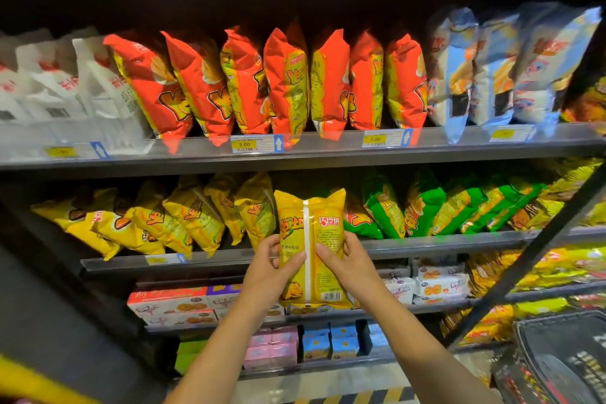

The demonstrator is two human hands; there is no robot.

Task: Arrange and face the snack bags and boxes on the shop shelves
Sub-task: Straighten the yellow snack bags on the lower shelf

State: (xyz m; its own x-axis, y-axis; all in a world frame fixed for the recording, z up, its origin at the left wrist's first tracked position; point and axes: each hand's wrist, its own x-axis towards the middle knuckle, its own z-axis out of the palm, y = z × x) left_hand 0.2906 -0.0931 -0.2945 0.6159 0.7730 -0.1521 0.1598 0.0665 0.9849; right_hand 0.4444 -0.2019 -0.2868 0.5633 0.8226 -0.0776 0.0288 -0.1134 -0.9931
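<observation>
I hold a yellow snack bag (324, 223) upright in front of the second shelf, its back seam and barcode facing me. My left hand (270, 267) grips its left side and my right hand (344, 264) grips its right side, thumbs on the back panel. Behind it runs a row of yellow bags (183, 216) on the left and green bags (426, 207) on the right. The shelf above carries red-orange bags (288, 82), white bags (65, 92) and pale blue bags (492, 69).
Lower shelves hold snack boxes: white and red ones (173, 307), pink ones (272, 346) and blue ones (328, 339). A slanted dark metal bar (524, 259) crosses the right side. A black basket (564, 357) sits at the lower right. Price tags (252, 144) line the shelf edges.
</observation>
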